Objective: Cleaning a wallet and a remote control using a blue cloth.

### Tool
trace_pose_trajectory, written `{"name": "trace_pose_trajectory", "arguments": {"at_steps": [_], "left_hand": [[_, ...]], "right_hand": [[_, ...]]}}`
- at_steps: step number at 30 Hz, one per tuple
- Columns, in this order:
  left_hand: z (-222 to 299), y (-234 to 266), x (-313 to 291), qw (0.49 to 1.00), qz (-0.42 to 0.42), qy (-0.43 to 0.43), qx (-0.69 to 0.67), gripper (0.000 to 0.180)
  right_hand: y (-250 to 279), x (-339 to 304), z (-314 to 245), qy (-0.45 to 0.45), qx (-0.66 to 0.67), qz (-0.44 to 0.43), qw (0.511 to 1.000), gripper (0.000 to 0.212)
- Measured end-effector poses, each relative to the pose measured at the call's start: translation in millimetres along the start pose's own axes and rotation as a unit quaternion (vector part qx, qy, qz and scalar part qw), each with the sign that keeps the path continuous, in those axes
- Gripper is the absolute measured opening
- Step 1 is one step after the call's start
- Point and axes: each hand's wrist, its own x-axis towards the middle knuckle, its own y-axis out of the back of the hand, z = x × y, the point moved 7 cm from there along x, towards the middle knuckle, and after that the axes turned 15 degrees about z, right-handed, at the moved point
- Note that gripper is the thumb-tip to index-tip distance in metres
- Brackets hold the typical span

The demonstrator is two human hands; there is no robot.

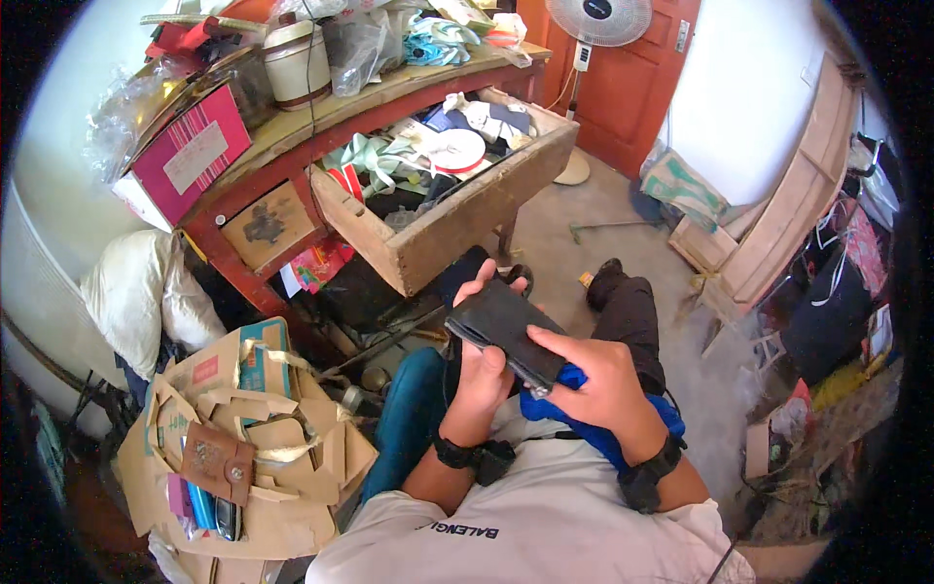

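A black wallet (pixel 506 326), folded, is held up over my lap between both hands. My left hand (pixel 479 365) supports it from below and the left side, fingertips showing past its far edge and thumb at the near edge. On the right, my right hand (pixel 593 375) grips the wallet's near right corner, its thumb lying on the top face. Blue cloth (pixel 559 394) lies in my lap just under the right hand. Whatever the wallet contains is hidden.
A pulled-out wooden drawer (pixel 467 219) full of cloth and odds and ends juts toward me. To my left, flattened cardboard (pixel 321 457) carries a brown leather wallet (pixel 216 465) and several small items. A fan (pixel 601 15) stands by the red door (pixel 632 97); wooden furniture (pixel 778 214) leans at right.
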Motion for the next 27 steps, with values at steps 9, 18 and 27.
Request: {"name": "trace_pose_trajectory", "arguments": {"at_steps": [9, 18, 27], "left_hand": [[42, -22, 22, 0.882, -0.228, -0.208, 0.355, 0.043], [13, -52, 9, 0.923, -0.333, -0.075, 0.179, 0.035], [11, -62, 2, 0.911, -0.334, -0.107, 0.217, 0.028]], "right_hand": [[36, -5, 6, 0.021, -0.018, 0.035, 0.999, 0.037], [57, -30, 13, -0.042, -0.025, 0.102, 0.994, 0.024], [69, -51, 33, -0.144, -0.030, 0.099, 0.984, 0.021]]}}
